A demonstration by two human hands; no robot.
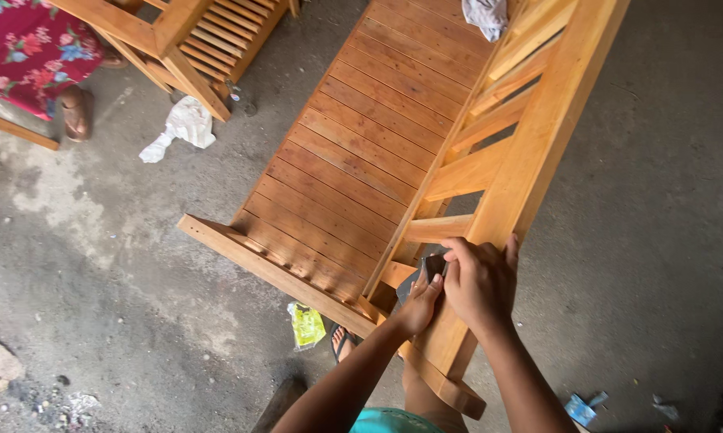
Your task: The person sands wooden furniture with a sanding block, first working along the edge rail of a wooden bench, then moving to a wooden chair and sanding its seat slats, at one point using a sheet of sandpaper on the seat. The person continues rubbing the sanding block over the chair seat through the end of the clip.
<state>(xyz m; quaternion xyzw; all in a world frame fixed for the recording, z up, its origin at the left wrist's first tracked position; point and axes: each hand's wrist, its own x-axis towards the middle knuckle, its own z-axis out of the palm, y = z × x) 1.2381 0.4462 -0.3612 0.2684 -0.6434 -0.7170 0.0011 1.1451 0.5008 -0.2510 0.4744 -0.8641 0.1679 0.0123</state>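
While both hands (458, 289) press sandpaper (432, 266), rags (181, 127) litter the floor (97, 265)

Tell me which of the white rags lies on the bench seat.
The white rag at the far end of the slatted bench seat. The other rag lies crumpled on the concrete floor, left of the bench.
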